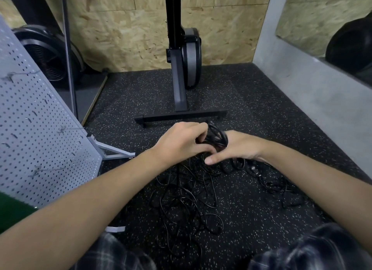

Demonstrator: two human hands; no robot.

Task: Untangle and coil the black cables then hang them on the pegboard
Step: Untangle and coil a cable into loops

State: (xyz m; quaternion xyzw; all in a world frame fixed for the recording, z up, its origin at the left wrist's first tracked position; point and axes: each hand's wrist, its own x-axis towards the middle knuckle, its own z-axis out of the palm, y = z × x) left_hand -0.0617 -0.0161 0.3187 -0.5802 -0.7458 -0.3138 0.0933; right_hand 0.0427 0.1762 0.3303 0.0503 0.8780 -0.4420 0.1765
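Soft, even light fell from above, moderately dim, and cast only faint shadows. The black cables (187, 199) nearly merged with the dark speckled floor (251, 100). Wide-angle distortion bowed the pegboard (40, 128) and the grey wall (322, 100) near the edges. The plaid trousers (112, 253) at the bottom edge were blurred.

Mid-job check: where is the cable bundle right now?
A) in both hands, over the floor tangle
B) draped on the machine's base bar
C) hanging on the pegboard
A: the left hand and right hand hold the bundle between them above the tangle on the floor; the pegboard stands off to the left.
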